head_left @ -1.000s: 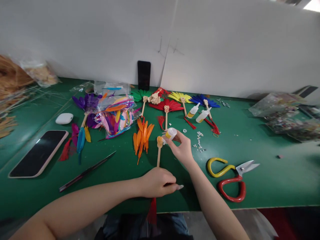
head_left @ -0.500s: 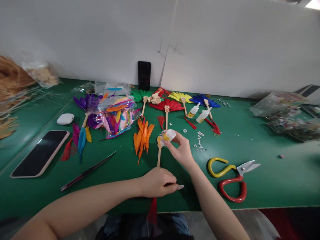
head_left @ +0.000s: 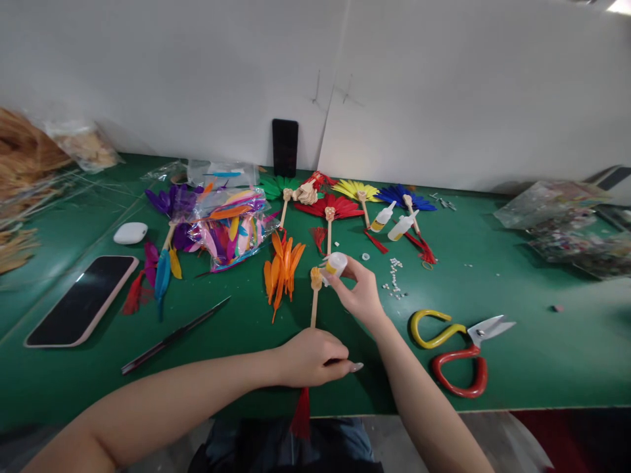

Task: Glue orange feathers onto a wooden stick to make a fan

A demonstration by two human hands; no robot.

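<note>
My left hand [head_left: 313,359] is closed round the lower part of a pale wooden stick [head_left: 314,309], whose rounded head points away from me. A red tassel [head_left: 301,414] hangs below that hand, over the table's front edge. In my right hand [head_left: 359,289] is a small white glue bottle [head_left: 336,264] with a yellow label, tilted with its tip low beside the stick's head. The tip itself is hard to make out. Orange feathers [head_left: 282,272] lie just left of the stick. Small white beads [head_left: 394,276] are scattered to the right of my right hand.
Red-and-yellow scissors [head_left: 476,348] lie at right, tweezers [head_left: 172,336] and a phone [head_left: 81,302] at left. Behind are bagged feathers [head_left: 229,230], a red feather fan [head_left: 329,211], other fans, two glue bottles [head_left: 382,218] and a standing phone [head_left: 284,148].
The glue bottle in my right hand has shifted slightly right, off the stick's head, so more of the head shows. My left hand has stayed in place.
</note>
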